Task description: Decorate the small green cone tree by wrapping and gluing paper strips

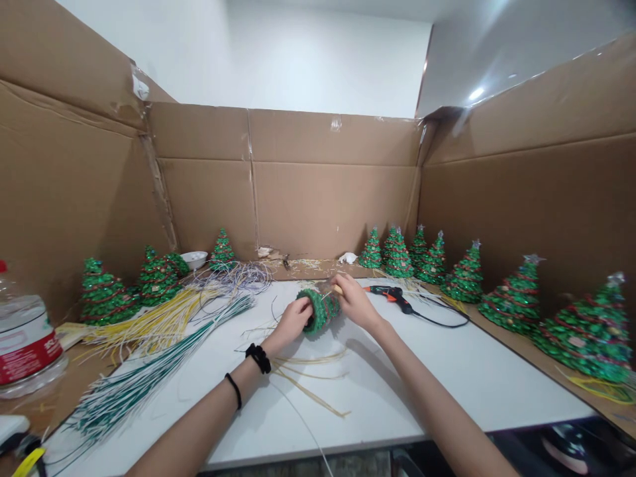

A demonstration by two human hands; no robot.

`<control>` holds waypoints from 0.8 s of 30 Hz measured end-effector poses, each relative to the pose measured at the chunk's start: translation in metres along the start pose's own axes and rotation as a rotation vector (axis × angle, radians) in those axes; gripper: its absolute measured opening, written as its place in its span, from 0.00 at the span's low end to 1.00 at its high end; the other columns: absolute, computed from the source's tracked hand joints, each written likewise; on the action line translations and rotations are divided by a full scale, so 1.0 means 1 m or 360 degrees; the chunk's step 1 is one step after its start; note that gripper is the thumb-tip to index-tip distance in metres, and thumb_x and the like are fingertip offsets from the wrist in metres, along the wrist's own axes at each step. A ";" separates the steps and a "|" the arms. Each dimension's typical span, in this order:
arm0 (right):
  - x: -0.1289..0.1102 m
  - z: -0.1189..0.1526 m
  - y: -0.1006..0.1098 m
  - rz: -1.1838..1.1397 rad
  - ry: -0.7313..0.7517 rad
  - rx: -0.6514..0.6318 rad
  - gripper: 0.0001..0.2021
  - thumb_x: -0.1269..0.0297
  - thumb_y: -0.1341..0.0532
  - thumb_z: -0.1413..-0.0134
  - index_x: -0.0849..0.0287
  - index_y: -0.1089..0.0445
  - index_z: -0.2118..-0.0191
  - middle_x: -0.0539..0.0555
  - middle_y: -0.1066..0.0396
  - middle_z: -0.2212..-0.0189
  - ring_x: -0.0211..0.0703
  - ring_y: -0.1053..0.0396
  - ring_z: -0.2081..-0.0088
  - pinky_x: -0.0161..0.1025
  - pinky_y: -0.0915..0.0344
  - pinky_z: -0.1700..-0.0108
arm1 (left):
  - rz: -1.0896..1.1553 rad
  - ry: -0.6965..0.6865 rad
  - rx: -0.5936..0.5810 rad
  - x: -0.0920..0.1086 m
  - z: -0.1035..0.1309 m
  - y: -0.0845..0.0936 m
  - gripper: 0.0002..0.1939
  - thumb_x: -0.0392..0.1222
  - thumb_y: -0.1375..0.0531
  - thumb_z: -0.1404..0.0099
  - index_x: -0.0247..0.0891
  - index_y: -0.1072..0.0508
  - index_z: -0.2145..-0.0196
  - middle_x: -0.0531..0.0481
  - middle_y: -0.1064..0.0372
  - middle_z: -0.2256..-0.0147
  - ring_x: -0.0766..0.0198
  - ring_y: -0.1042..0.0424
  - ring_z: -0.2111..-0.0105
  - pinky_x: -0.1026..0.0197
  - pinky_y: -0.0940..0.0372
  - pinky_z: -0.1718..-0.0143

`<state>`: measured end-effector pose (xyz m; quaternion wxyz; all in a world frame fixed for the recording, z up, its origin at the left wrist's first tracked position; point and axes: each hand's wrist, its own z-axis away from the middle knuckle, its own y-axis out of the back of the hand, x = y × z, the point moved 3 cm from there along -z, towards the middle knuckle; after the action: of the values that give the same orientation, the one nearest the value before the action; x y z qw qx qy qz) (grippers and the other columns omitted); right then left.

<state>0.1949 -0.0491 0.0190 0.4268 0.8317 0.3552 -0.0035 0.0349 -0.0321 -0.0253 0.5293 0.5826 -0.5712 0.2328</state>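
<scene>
From my seat far away, I go from left to right. At the left edge stands a plastic bottle (30, 341) with red label, and behind it some finished-looking green trees (105, 291). Next on the table (447, 371) lie yellow and white strips (144, 315) and a bundle of green and white strips (166, 371).

Then comes my left hand (295, 318). Its grip is closed around the edge of the green tree piece (322, 315), which is tilted on its side over the middle of the table, between both hands; some fingers are hidden by the piece, so I cannot tell how deep they reach. My right hand (354, 301) has its grip closed on the wooden handle (338, 289) of a thin tool, whose point is at the upper side of the piece.

I judge that the step in hand is working the strips into the piece with this tool. The next move seems to call for a steady left grip and a small, controlled push by the right.

Further right, the glue gun (392, 296) lies untouched with its cable, and beyond it is a row of trees with stars (511, 295).
</scene>
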 end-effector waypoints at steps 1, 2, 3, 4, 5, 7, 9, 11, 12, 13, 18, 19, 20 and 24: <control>-0.002 0.000 -0.002 0.0005 0.0023 -0.0009 0.12 0.79 0.52 0.53 0.58 0.38 0.66 0.55 0.35 0.68 0.46 0.39 0.64 0.38 0.42 0.62 | 0.0014 0.0004 -0.0005 -0.001 0.000 0.000 0.10 0.45 0.48 0.43 0.37 0.38 0.77 0.57 0.45 0.82 0.70 0.45 0.81 0.67 0.49 0.80; -0.005 0.000 -0.004 0.0013 0.0055 -0.0024 0.12 0.79 0.52 0.53 0.58 0.37 0.66 0.54 0.35 0.68 0.46 0.39 0.64 0.38 0.42 0.62 | 0.0026 0.0008 -0.0008 -0.002 0.000 -0.001 0.11 0.46 0.48 0.43 0.37 0.38 0.77 0.57 0.45 0.82 0.70 0.45 0.81 0.67 0.49 0.80; -0.007 0.001 -0.006 0.0016 0.0093 -0.0038 0.12 0.79 0.52 0.52 0.58 0.37 0.66 0.54 0.34 0.68 0.45 0.39 0.63 0.38 0.42 0.62 | 0.0038 0.0010 -0.0008 -0.003 0.000 -0.001 0.11 0.47 0.48 0.43 0.37 0.38 0.77 0.57 0.45 0.82 0.70 0.45 0.81 0.67 0.49 0.80; -0.009 0.001 -0.008 0.0009 0.0128 -0.0050 0.12 0.79 0.52 0.52 0.58 0.37 0.66 0.54 0.34 0.68 0.45 0.38 0.63 0.37 0.42 0.62 | 0.0046 0.0011 -0.0008 -0.004 -0.001 -0.001 0.11 0.47 0.48 0.43 0.37 0.37 0.76 0.57 0.45 0.82 0.70 0.44 0.81 0.67 0.49 0.81; -0.010 0.001 -0.009 -0.0007 0.0152 -0.0058 0.12 0.79 0.52 0.51 0.58 0.37 0.66 0.54 0.34 0.68 0.45 0.38 0.63 0.37 0.41 0.62 | 0.0049 0.0012 -0.0008 -0.005 -0.001 -0.001 0.11 0.47 0.48 0.43 0.36 0.37 0.76 0.57 0.44 0.82 0.70 0.44 0.81 0.67 0.48 0.81; -0.010 0.001 -0.011 -0.0044 0.0148 -0.0059 0.11 0.78 0.52 0.49 0.58 0.37 0.66 0.54 0.33 0.68 0.44 0.37 0.62 0.36 0.41 0.61 | 0.0048 0.0009 -0.0009 -0.007 -0.002 -0.001 0.11 0.47 0.48 0.43 0.36 0.36 0.76 0.56 0.43 0.82 0.69 0.42 0.82 0.67 0.48 0.81; -0.009 0.001 -0.012 -0.0057 0.0071 -0.0057 0.09 0.75 0.52 0.46 0.58 0.38 0.65 0.54 0.32 0.67 0.44 0.36 0.62 0.35 0.42 0.62 | 0.0047 0.0011 -0.0009 -0.008 -0.002 0.000 0.11 0.46 0.48 0.43 0.36 0.37 0.76 0.56 0.43 0.83 0.69 0.42 0.82 0.67 0.48 0.81; -0.006 0.001 -0.012 -0.0022 -0.0078 -0.0094 0.06 0.69 0.52 0.41 0.57 0.38 0.64 0.53 0.31 0.68 0.43 0.34 0.65 0.34 0.43 0.65 | 0.0046 0.0022 -0.0014 -0.008 -0.002 0.000 0.10 0.46 0.48 0.44 0.37 0.37 0.77 0.56 0.43 0.83 0.70 0.43 0.83 0.67 0.48 0.81; -0.004 0.001 -0.013 0.0009 -0.0153 -0.0127 0.07 0.66 0.52 0.39 0.57 0.39 0.63 0.52 0.30 0.70 0.43 0.34 0.67 0.34 0.45 0.67 | 0.0045 0.0027 -0.0017 -0.007 -0.002 0.000 0.10 0.45 0.48 0.44 0.37 0.37 0.77 0.57 0.43 0.83 0.70 0.43 0.83 0.67 0.48 0.81; -0.003 0.002 -0.013 0.0046 -0.0212 -0.0163 0.07 0.64 0.52 0.38 0.57 0.39 0.63 0.52 0.30 0.71 0.43 0.33 0.69 0.34 0.47 0.69 | 0.0044 0.0030 -0.0020 -0.007 -0.002 0.000 0.10 0.45 0.48 0.44 0.37 0.37 0.77 0.57 0.43 0.83 0.70 0.43 0.83 0.67 0.48 0.81; -0.007 0.003 -0.014 0.0220 -0.0224 -0.0224 0.06 0.67 0.52 0.39 0.57 0.39 0.62 0.52 0.28 0.70 0.43 0.31 0.69 0.34 0.51 0.71 | 0.0093 0.0033 -0.0019 -0.005 -0.001 -0.001 0.09 0.45 0.48 0.45 0.36 0.36 0.76 0.57 0.43 0.82 0.70 0.43 0.82 0.67 0.48 0.81; -0.008 0.003 -0.013 0.0246 -0.0224 -0.0231 0.06 0.68 0.51 0.40 0.57 0.39 0.61 0.53 0.28 0.70 0.43 0.31 0.68 0.34 0.51 0.71 | 0.0110 0.0040 -0.0019 -0.005 -0.001 -0.001 0.09 0.45 0.48 0.45 0.36 0.36 0.76 0.57 0.43 0.82 0.70 0.43 0.82 0.66 0.48 0.81; -0.009 0.003 -0.013 0.0267 -0.0228 -0.0237 0.06 0.69 0.51 0.41 0.58 0.39 0.61 0.53 0.27 0.69 0.43 0.31 0.68 0.34 0.51 0.70 | 0.0125 0.0047 -0.0016 -0.004 -0.002 -0.001 0.10 0.45 0.48 0.44 0.36 0.36 0.75 0.57 0.43 0.82 0.70 0.43 0.82 0.66 0.48 0.80; -0.010 0.003 -0.012 0.0295 -0.0240 -0.0235 0.08 0.72 0.51 0.43 0.58 0.38 0.60 0.54 0.27 0.67 0.43 0.31 0.66 0.34 0.50 0.69 | 0.0164 0.0101 0.0009 -0.004 -0.003 0.001 0.10 0.45 0.46 0.44 0.35 0.35 0.76 0.57 0.42 0.82 0.70 0.43 0.82 0.66 0.48 0.80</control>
<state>0.1814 -0.0524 0.0117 0.5109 0.8245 0.2431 -0.0005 0.0342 -0.0278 -0.0281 0.5327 0.5463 -0.5827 0.2796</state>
